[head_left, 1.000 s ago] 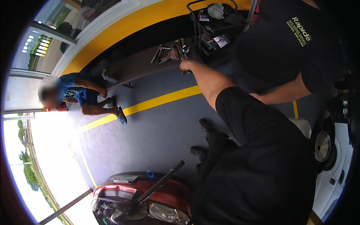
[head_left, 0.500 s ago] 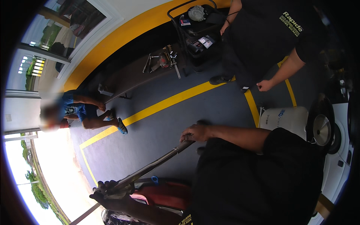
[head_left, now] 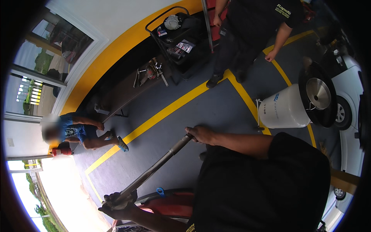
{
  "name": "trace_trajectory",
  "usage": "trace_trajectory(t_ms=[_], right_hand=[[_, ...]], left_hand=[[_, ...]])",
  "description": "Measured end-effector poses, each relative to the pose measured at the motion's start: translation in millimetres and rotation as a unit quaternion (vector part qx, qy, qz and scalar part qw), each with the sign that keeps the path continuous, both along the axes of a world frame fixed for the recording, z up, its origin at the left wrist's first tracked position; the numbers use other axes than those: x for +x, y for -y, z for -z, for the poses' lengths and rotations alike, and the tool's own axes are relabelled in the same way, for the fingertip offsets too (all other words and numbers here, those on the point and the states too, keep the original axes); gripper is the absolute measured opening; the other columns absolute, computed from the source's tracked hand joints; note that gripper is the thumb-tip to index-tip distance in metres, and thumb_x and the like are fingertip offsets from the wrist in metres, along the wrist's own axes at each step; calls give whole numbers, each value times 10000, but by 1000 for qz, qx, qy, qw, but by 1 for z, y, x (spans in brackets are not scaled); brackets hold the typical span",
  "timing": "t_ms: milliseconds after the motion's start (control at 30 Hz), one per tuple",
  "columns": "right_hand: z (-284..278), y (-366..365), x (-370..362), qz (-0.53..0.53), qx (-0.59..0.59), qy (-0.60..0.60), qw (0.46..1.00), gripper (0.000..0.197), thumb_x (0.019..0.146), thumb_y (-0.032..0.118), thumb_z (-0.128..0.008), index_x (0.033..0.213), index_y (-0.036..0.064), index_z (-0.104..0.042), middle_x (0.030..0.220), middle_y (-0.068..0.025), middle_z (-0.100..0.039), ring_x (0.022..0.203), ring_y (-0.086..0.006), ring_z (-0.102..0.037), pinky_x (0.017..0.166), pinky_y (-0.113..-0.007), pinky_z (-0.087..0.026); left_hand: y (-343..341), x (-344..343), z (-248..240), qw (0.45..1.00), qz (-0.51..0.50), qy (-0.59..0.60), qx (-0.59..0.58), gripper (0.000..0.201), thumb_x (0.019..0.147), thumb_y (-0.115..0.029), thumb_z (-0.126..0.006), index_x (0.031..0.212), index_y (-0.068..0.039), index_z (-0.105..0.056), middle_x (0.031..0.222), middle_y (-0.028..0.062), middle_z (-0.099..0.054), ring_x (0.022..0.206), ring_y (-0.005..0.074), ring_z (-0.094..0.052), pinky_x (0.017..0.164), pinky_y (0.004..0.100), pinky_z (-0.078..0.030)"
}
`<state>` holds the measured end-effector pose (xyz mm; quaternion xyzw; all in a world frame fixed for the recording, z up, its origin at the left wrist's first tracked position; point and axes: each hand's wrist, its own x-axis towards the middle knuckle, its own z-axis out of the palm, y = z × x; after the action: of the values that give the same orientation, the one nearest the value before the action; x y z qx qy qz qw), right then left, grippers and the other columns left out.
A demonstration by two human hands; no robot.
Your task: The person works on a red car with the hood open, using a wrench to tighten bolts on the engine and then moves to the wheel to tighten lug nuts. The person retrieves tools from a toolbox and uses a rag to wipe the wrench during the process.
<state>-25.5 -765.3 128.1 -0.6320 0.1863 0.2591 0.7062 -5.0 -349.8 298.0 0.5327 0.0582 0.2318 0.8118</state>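
A long grey metal torque wrench (head_left: 154,168) slants across the view in front of me, held at both ends. My right hand (head_left: 201,135) is wrapped round its upper grip end. My left hand (head_left: 119,202), with dark-stained fingers, closes round the lower end and hides the tool's head. Just below and beside the wrench, near my left forearm, lies a red car's body (head_left: 170,205), with a blue ring-shaped piece (head_left: 160,191) by its edge.
A seated person (head_left: 83,133) in blue is at the left beside a bench (head_left: 119,91) bearing tools. A co-worker (head_left: 251,42) in black stands near a black cart (head_left: 176,46). At the right are a white tank (head_left: 284,108) with a funnel and a white car (head_left: 349,89).
My view has turned, so the surroundings shift leftward and more of the tank shows. The wrench has tilted more steeply, still in both hands. The co-worker's arm sits differently.
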Motion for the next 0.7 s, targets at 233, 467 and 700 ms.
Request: trace_trajectory(t_ms=[233,467,700], right_hand=[[-21,31,-22,52,-211,154,964,624,1129,473,-284,767,23,-521,658,-136,-513,639,-311,-503,713,-480,-452],[-51,81,19,89,-216,277,932,561,1142,378,-342,766,2,-520,644,-159,-514,619,-282,-516,658,-447,-431],[-85,151,125,93,-245,447,855,506,1125,369,-429,746,40,-488,575,-77,-425,547,-209,-432,582,-405,-373]], left_hand=[[15,11,35,978,124,20,-168,406,1095,-409,-402,826,-155,-569,826,93,-692,646,164,-658,593,309,-565],[39,58,62,988,54,-40,-136,461,1064,-498,-472,844,-98,-529,820,46,-562,788,176,-562,774,380,-495],[82,135,119,945,-4,-245,-217,632,1085,-549,-294,929,-11,-587,896,138,-642,953,309,-608,951,532,-464]])
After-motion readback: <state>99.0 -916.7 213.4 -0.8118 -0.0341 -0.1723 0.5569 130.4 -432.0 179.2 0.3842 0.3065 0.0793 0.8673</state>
